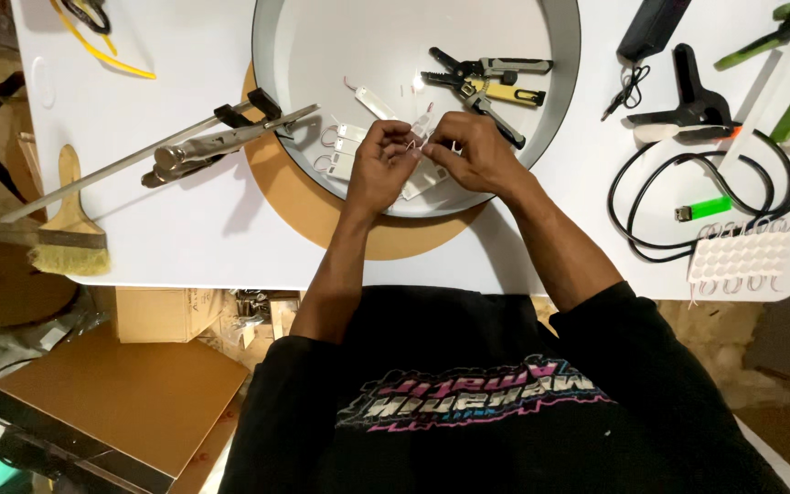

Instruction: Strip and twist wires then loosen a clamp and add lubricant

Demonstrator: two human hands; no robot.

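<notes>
On a white worktable (185, 220) a round shallow tray (272, 55) is being worked over; a small white module (421, 128) with thin wires is being pinched between the left hand (381, 165) and the right hand (473, 155) above the tray's near rim. The wire ends are probably best kept taut and aligned, with the pliers (486, 78) lying within reach.

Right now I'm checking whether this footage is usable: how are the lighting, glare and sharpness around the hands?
Head view: the white table and round tray are brightly lit, near washed out; one small glare spot on the pliers; left hand and right hand are fairly sharp, but the small white modules they pinch lose detail; floor edges fall dark; wide-lens bending at the borders.
</notes>
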